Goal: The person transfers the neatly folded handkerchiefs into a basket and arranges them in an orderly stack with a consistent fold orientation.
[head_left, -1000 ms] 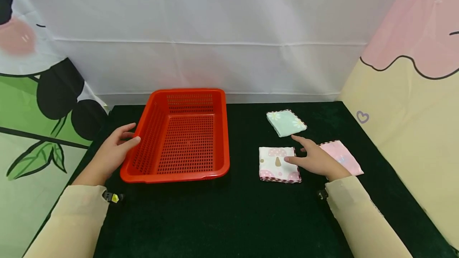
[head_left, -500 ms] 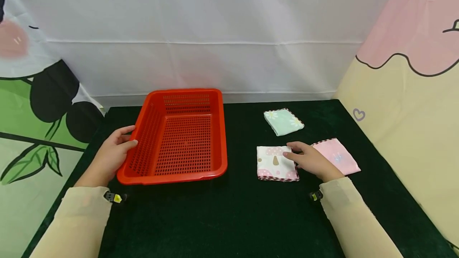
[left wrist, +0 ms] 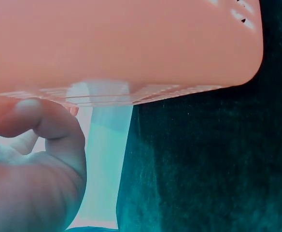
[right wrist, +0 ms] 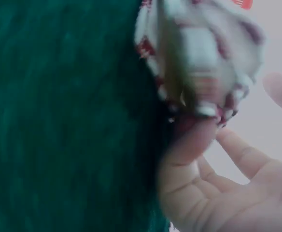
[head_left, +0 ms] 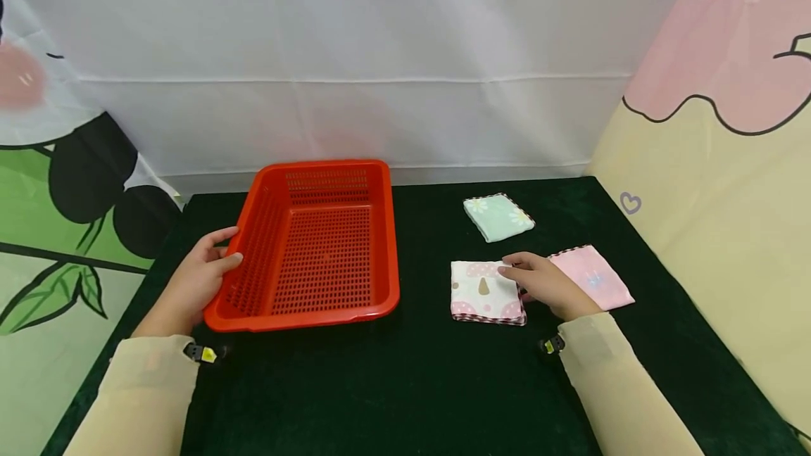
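Observation:
A red plastic basket (head_left: 326, 259) with slotted walls stands left of centre in the head view. My left hand (head_left: 196, 281) grips its left rim, thumb at the top edge; the left wrist view shows curled fingers (left wrist: 59, 125) against the basket's side (left wrist: 131, 48). On the right lies a folded white handkerchief (head_left: 472, 294) with pink mushrooms and a checked border. My right hand (head_left: 548, 283) pinches its right edge, thumb on top. In the right wrist view a finger (right wrist: 191, 145) reaches under the blurred handkerchief (right wrist: 204, 58).
A folded mint handkerchief (head_left: 500, 218) with daisies lies behind the white one. A pink one (head_left: 595, 276) lies to the right, just beyond my right hand. Dark green cloth (head_left: 380, 393) covers the table; a white curtain (head_left: 355, 55) hangs along its back edge.
My right hand has come down to the white handkerchief's right edge and its fingers have closed in on it. The left hand stays at the basket's rim. The whole view shifts slightly.

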`<state>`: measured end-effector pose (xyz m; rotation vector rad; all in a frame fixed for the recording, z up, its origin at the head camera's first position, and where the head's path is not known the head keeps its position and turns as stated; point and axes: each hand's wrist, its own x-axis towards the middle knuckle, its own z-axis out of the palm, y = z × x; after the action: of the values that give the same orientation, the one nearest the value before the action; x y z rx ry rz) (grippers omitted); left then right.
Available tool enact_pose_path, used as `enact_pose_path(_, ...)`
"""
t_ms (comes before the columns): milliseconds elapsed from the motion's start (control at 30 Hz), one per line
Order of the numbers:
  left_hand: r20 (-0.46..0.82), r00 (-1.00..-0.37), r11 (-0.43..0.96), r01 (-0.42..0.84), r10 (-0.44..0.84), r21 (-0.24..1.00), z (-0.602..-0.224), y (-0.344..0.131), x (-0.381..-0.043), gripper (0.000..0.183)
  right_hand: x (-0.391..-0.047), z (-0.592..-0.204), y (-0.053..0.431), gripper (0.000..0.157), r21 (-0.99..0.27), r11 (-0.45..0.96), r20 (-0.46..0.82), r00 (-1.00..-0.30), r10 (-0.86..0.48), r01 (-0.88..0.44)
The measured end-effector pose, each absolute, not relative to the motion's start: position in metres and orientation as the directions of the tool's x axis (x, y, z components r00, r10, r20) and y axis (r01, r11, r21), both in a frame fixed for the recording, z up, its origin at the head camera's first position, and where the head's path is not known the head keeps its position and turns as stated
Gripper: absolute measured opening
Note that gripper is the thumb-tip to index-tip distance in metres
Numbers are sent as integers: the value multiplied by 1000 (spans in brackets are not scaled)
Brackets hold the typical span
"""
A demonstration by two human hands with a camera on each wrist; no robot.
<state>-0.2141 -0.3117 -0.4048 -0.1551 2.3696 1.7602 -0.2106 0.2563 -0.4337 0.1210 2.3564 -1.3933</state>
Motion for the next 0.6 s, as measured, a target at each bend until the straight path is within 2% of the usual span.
enact_pose_path(267, -222, -975, 257, -206, 34, 944, -409, -312, -214, 63, -207, -431, 255, 57, -875, 339, -413, -898, -149, 346)
enact_pose_path(600, -215, -976, 266, -197, 37, 944, -410, -314, -216, 63, -204, -425, 252, 57, -888, 326, -399, -897, -191, 326)
